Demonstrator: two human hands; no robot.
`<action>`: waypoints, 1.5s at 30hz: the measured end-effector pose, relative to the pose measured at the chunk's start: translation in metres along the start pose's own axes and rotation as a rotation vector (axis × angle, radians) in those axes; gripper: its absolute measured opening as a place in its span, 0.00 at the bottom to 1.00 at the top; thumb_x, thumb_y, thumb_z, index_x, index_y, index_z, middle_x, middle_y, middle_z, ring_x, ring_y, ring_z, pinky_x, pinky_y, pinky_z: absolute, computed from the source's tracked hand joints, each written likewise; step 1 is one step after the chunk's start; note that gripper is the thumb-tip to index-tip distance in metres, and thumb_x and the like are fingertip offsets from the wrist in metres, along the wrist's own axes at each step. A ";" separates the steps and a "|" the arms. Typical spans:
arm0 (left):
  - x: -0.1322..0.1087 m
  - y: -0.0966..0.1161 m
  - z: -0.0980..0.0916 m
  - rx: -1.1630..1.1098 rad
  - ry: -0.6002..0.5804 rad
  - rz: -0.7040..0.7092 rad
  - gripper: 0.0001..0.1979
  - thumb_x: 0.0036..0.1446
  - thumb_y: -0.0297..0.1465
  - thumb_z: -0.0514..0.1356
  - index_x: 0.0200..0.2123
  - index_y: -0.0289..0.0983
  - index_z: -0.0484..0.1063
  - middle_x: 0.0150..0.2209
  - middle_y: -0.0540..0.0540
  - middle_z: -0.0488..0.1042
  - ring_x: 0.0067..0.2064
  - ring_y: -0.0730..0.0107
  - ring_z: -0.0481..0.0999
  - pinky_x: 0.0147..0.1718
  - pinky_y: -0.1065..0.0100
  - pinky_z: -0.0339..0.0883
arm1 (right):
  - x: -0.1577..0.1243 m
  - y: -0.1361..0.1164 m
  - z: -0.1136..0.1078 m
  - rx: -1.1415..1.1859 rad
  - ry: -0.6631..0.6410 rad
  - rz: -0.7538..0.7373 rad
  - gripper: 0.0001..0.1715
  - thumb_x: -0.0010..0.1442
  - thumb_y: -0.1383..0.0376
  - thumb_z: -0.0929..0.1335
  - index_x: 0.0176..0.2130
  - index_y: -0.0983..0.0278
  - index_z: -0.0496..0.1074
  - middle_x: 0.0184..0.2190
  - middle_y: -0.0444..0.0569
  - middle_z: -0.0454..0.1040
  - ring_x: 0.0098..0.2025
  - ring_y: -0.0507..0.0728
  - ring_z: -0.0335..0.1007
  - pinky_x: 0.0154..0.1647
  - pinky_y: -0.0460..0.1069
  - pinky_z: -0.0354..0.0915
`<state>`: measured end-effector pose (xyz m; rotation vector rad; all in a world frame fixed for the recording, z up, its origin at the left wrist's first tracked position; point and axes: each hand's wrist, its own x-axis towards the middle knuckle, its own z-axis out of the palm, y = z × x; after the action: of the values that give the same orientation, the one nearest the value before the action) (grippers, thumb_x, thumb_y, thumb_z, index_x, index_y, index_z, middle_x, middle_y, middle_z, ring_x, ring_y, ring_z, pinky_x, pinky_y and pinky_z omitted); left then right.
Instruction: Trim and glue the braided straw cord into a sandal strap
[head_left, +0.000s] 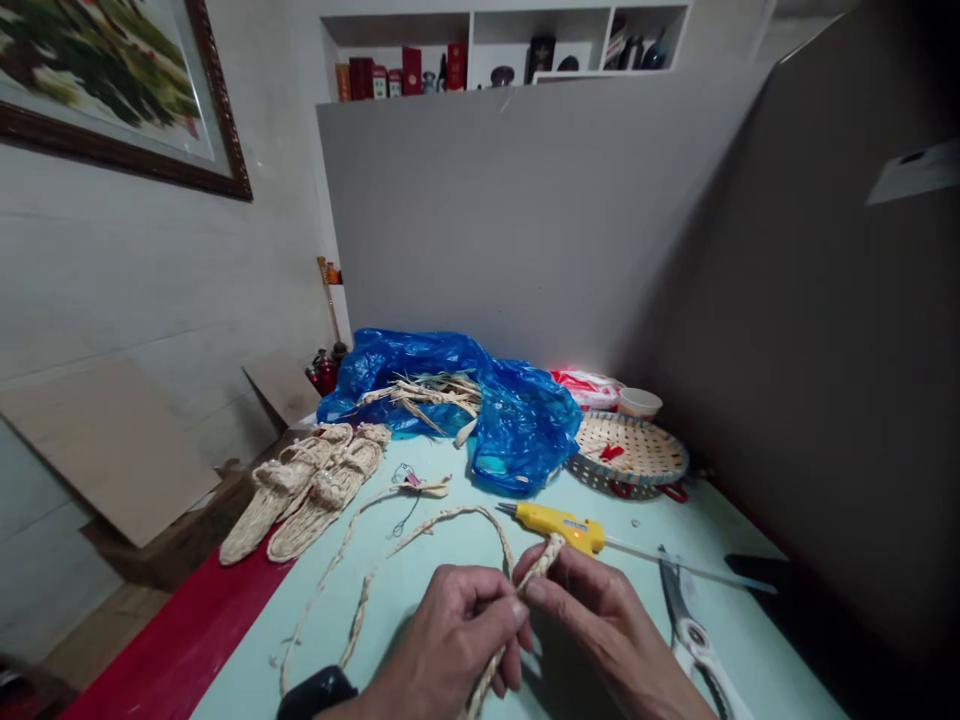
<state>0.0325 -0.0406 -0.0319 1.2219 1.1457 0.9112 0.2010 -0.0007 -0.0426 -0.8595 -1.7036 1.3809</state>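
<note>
Both hands pinch a braided straw cord (541, 562) low in the middle of the head view. My left hand (472, 620) is closed on it with thumb and forefinger. Just to the right, my right hand (600, 615) grips the cord near its thick upper end. The cord also runs down below my left hand. Thin twisted straw strands (352, 535) curve over the table to the left. Behind my right hand lies a yellow glue gun (559, 524) with a long glue stick in its back. Scissors (694, 635) rest at the right.
Woven straw sandals (330, 500) lie at the table's left edge. Behind is a blue plastic bag (525, 420) holding loose straw (431, 392). A shallow woven basket (637, 450) and a bowl (640, 402) stand at the back right. Grey panels (510, 230) bound the table.
</note>
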 end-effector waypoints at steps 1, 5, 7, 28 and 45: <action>-0.001 0.000 0.000 0.022 0.004 0.006 0.16 0.54 0.41 0.58 0.21 0.37 0.70 0.15 0.52 0.66 0.18 0.74 0.62 0.21 0.70 0.56 | -0.001 0.000 0.001 -0.012 -0.002 -0.007 0.17 0.62 0.51 0.69 0.31 0.62 0.73 0.28 0.45 0.74 0.33 0.56 0.70 0.37 0.49 0.66; -0.006 0.004 0.003 0.112 0.034 0.035 0.16 0.55 0.40 0.57 0.19 0.38 0.67 0.14 0.53 0.64 0.17 0.75 0.59 0.20 0.70 0.53 | -0.007 -0.002 0.005 -0.076 0.038 -0.024 0.17 0.62 0.51 0.68 0.29 0.61 0.73 0.27 0.46 0.75 0.33 0.57 0.71 0.38 0.50 0.67; -0.008 0.006 0.005 0.126 0.049 0.050 0.17 0.56 0.40 0.57 0.19 0.39 0.65 0.14 0.54 0.62 0.18 0.75 0.59 0.21 0.69 0.53 | -0.008 -0.003 0.004 -0.070 0.032 -0.013 0.17 0.62 0.51 0.69 0.29 0.61 0.73 0.27 0.46 0.75 0.33 0.58 0.72 0.38 0.51 0.67; -0.001 -0.004 0.001 -0.052 -0.054 0.079 0.16 0.55 0.42 0.58 0.22 0.38 0.66 0.15 0.56 0.61 0.19 0.76 0.59 0.21 0.71 0.53 | -0.009 -0.001 0.001 -0.069 0.045 0.021 0.16 0.62 0.53 0.69 0.30 0.61 0.73 0.28 0.45 0.74 0.34 0.56 0.70 0.39 0.47 0.65; -0.017 -0.013 0.000 0.422 0.130 0.385 0.16 0.64 0.39 0.53 0.25 0.42 0.66 0.22 0.53 0.65 0.23 0.71 0.65 0.24 0.72 0.62 | -0.004 -0.028 -0.002 0.136 0.197 -0.043 0.07 0.56 0.61 0.73 0.31 0.62 0.79 0.30 0.43 0.77 0.33 0.51 0.69 0.38 0.45 0.64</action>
<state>0.0283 -0.0585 -0.0420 1.7923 1.2700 1.0781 0.2036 -0.0089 -0.0160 -0.8479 -1.4540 1.3212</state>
